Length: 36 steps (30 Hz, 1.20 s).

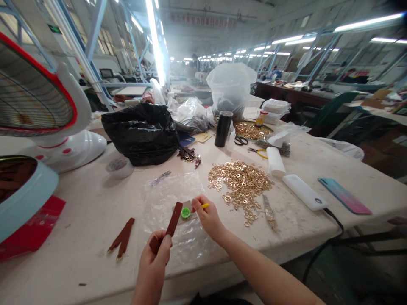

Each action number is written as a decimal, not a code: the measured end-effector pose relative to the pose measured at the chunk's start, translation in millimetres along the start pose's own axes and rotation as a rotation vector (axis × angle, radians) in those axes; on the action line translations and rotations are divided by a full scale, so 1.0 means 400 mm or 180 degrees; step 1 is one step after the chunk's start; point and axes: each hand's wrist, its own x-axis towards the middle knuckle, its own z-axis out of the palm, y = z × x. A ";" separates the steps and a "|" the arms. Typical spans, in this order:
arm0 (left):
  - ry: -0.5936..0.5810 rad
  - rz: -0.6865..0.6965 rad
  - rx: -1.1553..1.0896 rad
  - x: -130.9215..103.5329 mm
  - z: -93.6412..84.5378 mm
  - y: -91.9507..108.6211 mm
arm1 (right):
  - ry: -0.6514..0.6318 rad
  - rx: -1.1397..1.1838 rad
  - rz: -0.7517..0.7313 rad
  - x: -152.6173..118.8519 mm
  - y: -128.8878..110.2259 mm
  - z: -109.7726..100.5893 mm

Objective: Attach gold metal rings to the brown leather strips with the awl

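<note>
Brown leather-like flat strap (174,219) is clamped between thumb and fingers of the left hand (155,253), its far end free, seemingly for access. The right hand (208,218) pinches a slim yellow stick (205,206) just right of a small round green cup (185,212), probably central for easy reach. Loose gold metal rings (243,178) lie farther right.

Pale tabletop (81,212) is pretty loaded tbh: big heap of little gold-coloured rings (243,178) right of centre, wrinkly clear plastic sheet (157,197) near it, two brown straps (126,237) off to the left, plus a black plastic bag (140,135), a fan (71,148), scissors (241,140) and a phone (345,196).
</note>
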 end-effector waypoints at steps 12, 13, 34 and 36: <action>-0.0329 -0.0153 0.0001 -0.018 0.018 0.010 | 0.0504 0.1255 0.0137 -0.066 -0.146 -0.064; -0.0422 -0.0219 -0.0019 -0.022 0.021 0.014 | 0.0475 0.1358 0.0164 -0.074 -0.156 -0.066; -0.0450 -0.0331 -0.0481 -0.085 0.048 0.059 | 0.0188 0.0616 0.0046 -0.155 -0.155 -0.097; -0.0507 -0.0237 -0.0371 -0.094 0.053 0.066 | -0.0459 0.0401 0.0055 -0.164 -0.145 -0.084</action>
